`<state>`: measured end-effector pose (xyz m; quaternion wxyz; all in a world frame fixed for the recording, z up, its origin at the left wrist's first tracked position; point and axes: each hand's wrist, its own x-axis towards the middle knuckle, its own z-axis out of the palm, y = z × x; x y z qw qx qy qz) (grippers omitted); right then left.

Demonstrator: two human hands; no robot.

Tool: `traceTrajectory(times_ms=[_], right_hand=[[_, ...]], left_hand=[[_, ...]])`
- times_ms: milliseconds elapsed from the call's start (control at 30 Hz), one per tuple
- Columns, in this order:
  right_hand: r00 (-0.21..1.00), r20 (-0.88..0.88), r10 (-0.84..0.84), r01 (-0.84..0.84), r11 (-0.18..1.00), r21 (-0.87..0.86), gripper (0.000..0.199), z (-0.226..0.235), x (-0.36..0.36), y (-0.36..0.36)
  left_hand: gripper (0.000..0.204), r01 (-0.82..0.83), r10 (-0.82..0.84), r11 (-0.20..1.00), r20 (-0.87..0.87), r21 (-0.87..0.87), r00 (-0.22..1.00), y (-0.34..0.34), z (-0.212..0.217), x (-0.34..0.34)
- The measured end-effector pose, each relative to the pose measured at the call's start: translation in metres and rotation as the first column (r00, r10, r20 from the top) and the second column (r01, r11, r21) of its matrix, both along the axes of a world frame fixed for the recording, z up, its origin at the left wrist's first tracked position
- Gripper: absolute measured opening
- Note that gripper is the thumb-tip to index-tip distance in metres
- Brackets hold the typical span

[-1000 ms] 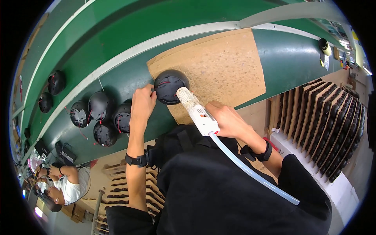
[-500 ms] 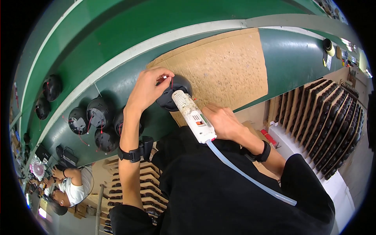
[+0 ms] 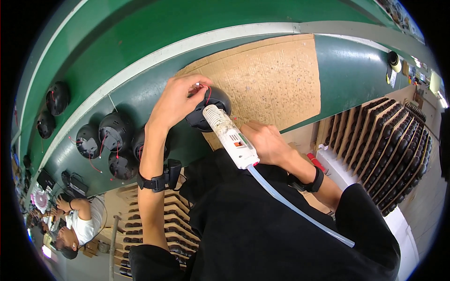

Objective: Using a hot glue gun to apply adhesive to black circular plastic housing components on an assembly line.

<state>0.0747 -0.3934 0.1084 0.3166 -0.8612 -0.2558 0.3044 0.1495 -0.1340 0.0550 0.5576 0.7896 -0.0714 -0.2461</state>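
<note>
The left hand (image 3: 176, 100) is pinching a red wire (image 3: 207, 90) above the black dome (image 3: 209, 110). The right hand (image 3: 265, 143) is gripping the white tool (image 3: 229, 136), tip touching the dome

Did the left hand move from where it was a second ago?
Yes. The left hand has shifted from the left side of the black round part up over its top, now pinching red wires by the cardboard sheet.

Matt black plastic dome (image 3: 213, 105), pitted brown cardboard sheet (image 3: 272, 79), smooth white plastic tool (image 3: 230, 136) with translucent hose (image 3: 300, 210).
</note>
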Motion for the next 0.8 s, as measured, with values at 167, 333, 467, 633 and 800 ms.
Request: traceTrajectory(times_ms=[167,333,467,633,800], right_hand=[[1.0,0.02,-0.017,0.017,1.0,0.013,0.027,-0.003,-0.002,-0.001],[1.0,-0.002,-0.03,0.03,1.0,0.004,0.028,-0.004,-0.002,-0.002],[0.999,-0.045,-0.006,0.005,1.0,-0.023,0.028,-0.003,-0.003,-0.003],[0.998,-0.061,-0.022,0.018,0.997,-0.079,0.026,-0.002,-0.008,-0.008],[0.998,-0.067,-0.016,0.012,0.997,-0.072,0.024,0.001,-0.003,-0.007]], left_hand=[[0.022,0.025,-0.038,0.988,0.087,0.153,0.995,0.004,-0.005,0.0],[0.021,0.053,-0.114,0.951,0.187,0.303,0.976,0.008,0.0,0.0],[0.018,0.068,-0.122,0.932,0.132,0.356,0.984,0.012,0.003,-0.002],[0.015,0.024,-0.019,0.984,-0.031,0.174,0.999,0.022,0.011,-0.019],[0.016,0.075,-0.065,0.994,-0.12,0.084,0.991,0.036,0.011,-0.057]])
